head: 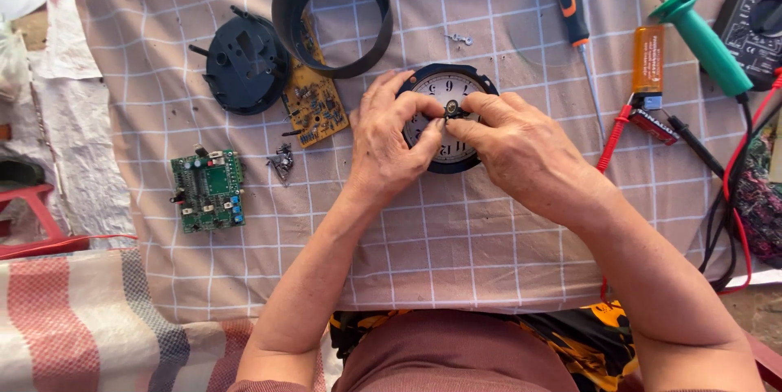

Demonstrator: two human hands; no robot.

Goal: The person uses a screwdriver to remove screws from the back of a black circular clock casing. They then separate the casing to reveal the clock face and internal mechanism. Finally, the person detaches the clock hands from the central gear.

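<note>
- Both hands met over a clock (446,92) lying face up on the checked cloth (456,229), near the middle of the table.
- Left hand (389,141) rested on the dial's left side, thumb and forefinger pinched at the small part at the centre hub.
- Right hand (521,147) came in from the right, its fingertips closed on the same hub; what exactly they gripped was too small to tell.
- Black ring (332,11) stood just beyond the clock, with a yellow board (314,99) partly under it and a round black back cover (244,62) beside it.
- Green board (208,190) lay well apart to the left; a small metal part (282,162) sat between it and the left hand.
- Screwdriver (573,9), orange battery (648,62), green-handled iron (700,37) and meter (753,9) lay to the right.
</note>
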